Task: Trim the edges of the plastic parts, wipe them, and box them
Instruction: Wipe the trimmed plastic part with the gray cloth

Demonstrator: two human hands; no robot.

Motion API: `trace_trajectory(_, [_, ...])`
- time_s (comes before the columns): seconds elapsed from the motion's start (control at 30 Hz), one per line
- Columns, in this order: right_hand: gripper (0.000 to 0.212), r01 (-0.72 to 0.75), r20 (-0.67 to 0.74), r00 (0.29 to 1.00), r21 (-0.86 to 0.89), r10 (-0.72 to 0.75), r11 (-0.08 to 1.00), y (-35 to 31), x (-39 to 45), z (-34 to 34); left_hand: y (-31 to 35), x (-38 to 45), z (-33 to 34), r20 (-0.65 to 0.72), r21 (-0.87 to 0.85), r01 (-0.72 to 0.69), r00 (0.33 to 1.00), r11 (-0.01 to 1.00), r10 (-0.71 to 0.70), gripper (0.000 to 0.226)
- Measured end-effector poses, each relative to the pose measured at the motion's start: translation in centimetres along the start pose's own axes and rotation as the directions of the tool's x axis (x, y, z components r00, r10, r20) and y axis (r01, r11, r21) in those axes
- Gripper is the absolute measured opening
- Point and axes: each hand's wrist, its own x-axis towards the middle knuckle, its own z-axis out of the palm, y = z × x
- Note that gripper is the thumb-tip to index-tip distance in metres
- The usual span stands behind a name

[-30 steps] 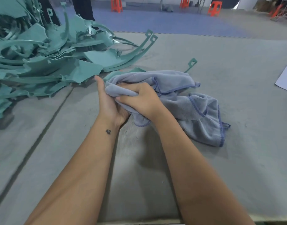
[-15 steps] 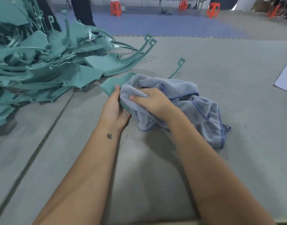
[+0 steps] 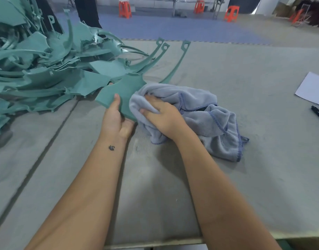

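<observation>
So the person is mid-wipe here. The left hand is gripping the near corner of a teal plastic part, thumb lying on top and the other fingers tucked underneath where I can't see them. The right hand is pressing a grey-blue cloth onto the part's right side, fingers bunched into the fabric. The part is sitting around the middle of the grey table, slightly toward 11 o'clock, with its long thin arm reaching out to about 1 o'clock and ending in a little loop.

Handling-wise, I'm guessing this thing is light and thin, probably a bit flexy, especially that skinny arm. I'd be holding it by the broad flat body like the left hand is doing, not by the arm, since that looks like it could bend or snap. The surface looks matte, so probably not too slippery. The cloth is soft and floppy, no surprises there.

What's hard to make out: the cloth is covering the part's right half, so I can't tell its full outline or whether the edges are trimmed. The big pile of teal parts at 10 o'clock is a tangle and running off the frame. No box or trimming tool is showing anywhere. A black pen and a white sheet at 3 o'clock are both cut off by the edge.
</observation>
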Motion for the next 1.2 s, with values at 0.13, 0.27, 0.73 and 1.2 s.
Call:
trace_trajectory(0.13, [0.036,0.039,-0.147,0.987,-0.153,-0.062,0.988,0.0,1.5,0.0,0.4,0.1,-0.2,0.007,-0.084,-0.059,0.998,0.995,0.059,0.037])
trace_trajectory(0.27, [0.019,-0.017,-0.116,0.993,-0.106,0.005,0.994,0.4,0.4,0.5,0.5,0.4,-0.5,-0.015,-0.109,-0.085,0.996,0.990,0.084,0.033])
trace_trajectory(0.73, [0.018,-0.024,-0.408,0.684,0.815,0.604,0.579,0.9,1.7,-1.4,-1.2,-0.2,0.6,0.225,0.111,-0.027,0.974,0.993,0.002,0.023])
trace_trajectory(1.2, [0.011,0.189,-0.525,0.578,0.831,0.624,0.524,3.4,3.8,-7.9,0.8,0.1,-0.5,0.089,0.229,0.044,0.994,0.972,-0.066,0.026])
